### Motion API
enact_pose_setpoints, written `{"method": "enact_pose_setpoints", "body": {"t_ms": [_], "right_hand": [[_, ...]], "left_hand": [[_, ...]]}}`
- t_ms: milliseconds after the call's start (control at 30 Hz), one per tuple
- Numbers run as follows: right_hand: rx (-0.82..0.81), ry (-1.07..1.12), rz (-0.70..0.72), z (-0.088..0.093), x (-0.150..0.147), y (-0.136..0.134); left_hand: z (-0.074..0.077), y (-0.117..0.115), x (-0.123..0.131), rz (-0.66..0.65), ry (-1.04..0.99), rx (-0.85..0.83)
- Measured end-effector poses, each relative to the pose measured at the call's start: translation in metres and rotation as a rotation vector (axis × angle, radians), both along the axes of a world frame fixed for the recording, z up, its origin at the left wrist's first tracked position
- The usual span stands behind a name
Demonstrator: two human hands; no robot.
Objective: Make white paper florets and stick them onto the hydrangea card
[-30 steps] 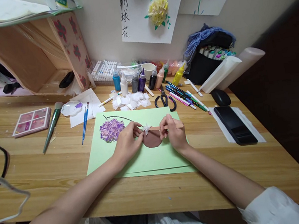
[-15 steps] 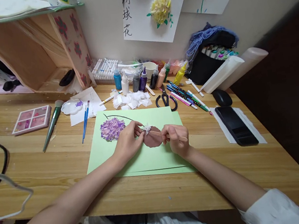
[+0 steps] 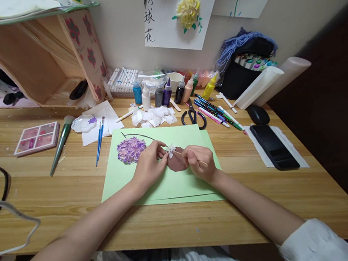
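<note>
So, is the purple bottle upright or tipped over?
Upright: the purple bottle stands on the table, its nozzle pointing up.

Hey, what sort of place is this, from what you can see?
Probably a craft workspace, perhaps at home: the light-brown wooden desk holds a row of small coloured plastic squeeze bottles, black-handled scissors, and pale green paper bearing a round, textured purple flower.

The single head-worn camera looks forward and down from close above the near side of the desk [image 3: 299, 204], with the lap [image 3: 184, 259] at the bottom, green paper [image 3: 165, 187] near the middle and the wall [image 3: 119, 35] beyond.
</note>
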State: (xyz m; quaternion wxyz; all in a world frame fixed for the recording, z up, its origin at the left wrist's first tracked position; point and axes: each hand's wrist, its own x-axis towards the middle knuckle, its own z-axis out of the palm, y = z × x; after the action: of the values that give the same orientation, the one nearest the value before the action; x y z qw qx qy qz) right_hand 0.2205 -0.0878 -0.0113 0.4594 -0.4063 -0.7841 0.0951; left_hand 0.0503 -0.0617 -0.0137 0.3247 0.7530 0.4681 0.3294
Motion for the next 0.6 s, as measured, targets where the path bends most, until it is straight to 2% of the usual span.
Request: {"method": "enact_pose_setpoints", "body": {"t_ms": [133,300,600], "right_hand": [[-0.138,0.096,-0.083,0.0,-0.001,-0.001],[-0.39,0.369,-0.231,0.001,-0.005,0.0],[-0.593,0.725,-0.305,0.004,-0.006,0.01]], "left_hand": [[0.0,0.0,0.0,-0.004,0.001,0.006],[0.001,0.0,0.0,-0.01,0.004,0.009],[0.0,0.0,0.0,-0.007,0.008,0.006]]}}
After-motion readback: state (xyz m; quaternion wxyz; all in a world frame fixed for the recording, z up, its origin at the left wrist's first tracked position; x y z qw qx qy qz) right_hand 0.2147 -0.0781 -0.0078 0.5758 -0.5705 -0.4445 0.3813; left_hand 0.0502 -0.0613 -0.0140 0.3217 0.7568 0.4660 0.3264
